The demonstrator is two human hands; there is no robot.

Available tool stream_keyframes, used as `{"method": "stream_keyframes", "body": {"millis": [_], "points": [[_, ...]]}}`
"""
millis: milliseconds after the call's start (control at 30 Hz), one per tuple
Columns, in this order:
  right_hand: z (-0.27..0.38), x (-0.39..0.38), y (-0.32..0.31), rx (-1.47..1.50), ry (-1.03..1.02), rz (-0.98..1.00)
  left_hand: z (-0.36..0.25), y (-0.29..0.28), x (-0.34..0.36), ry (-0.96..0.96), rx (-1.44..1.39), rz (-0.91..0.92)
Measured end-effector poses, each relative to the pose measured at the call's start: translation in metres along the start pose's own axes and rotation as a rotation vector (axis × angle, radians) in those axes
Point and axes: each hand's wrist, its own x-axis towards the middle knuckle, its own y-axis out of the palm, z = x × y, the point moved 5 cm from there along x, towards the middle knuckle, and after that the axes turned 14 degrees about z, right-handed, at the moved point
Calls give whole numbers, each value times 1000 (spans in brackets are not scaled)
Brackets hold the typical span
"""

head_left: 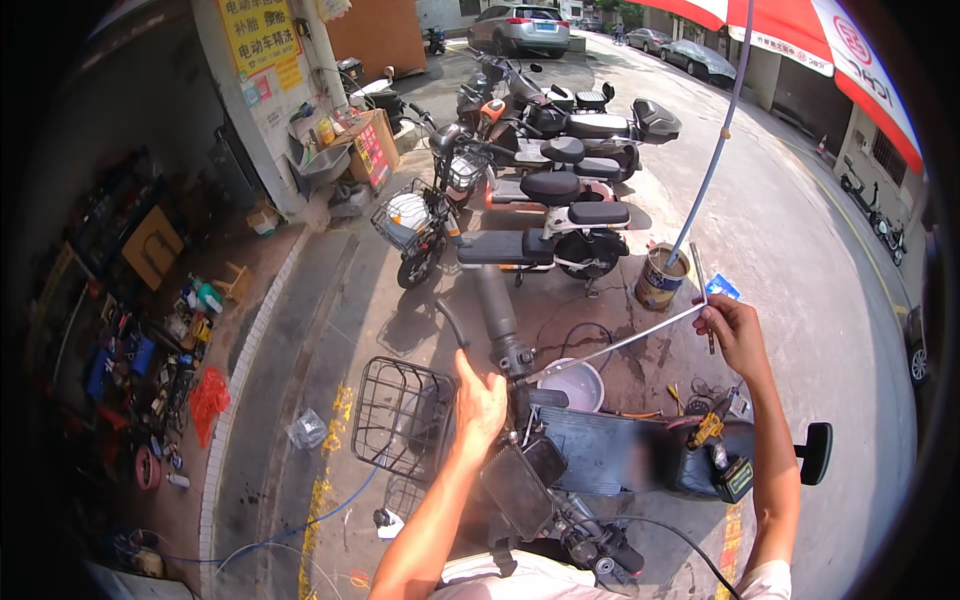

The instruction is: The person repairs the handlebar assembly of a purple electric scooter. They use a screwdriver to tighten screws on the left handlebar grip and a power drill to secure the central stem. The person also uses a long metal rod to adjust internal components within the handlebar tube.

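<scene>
At right of centre, the right hand (732, 332) is wrapped around one end of a long metal rod (630, 344) sloping down-left toward the handlebar (492, 305); the left hand (480, 408) is beside it, thumb and forefinger parted, hold unclear. Steady, in-line pressure should limit slipping.

— What is cut off?
— The red-and-white umbrella (815, 40) is cut by the upper edge.
— And what is hidden?
— The foot of the umbrella pole (713, 165) is hidden in the bucket (657, 290); part of the long metal rod (632, 345) is covered by the right hand (735, 333).
— Is anything unclear?
— Contact between the left hand (482, 405) and the handlebar (494, 308) cannot be told. The footboard's (588, 450) rear end is blurred; much of the shop-floor clutter (180, 328) is too small to be named.
</scene>
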Motion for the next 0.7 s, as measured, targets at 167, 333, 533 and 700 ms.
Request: {"method": "stream_keyframes", "body": {"millis": [167,333,533,700], "points": [[-11,-1,5,417,199,145,2,-1,-1,5,-16,-9],[-27,-3,17,469,65,197,3,-3,-1,19,-11,-26],[-51,-1,10,-71,-228,59,-1,1,0,27,-6,-10],[-26,-5,28,332,213,88,12,-4,2,71,81,-78]]}}
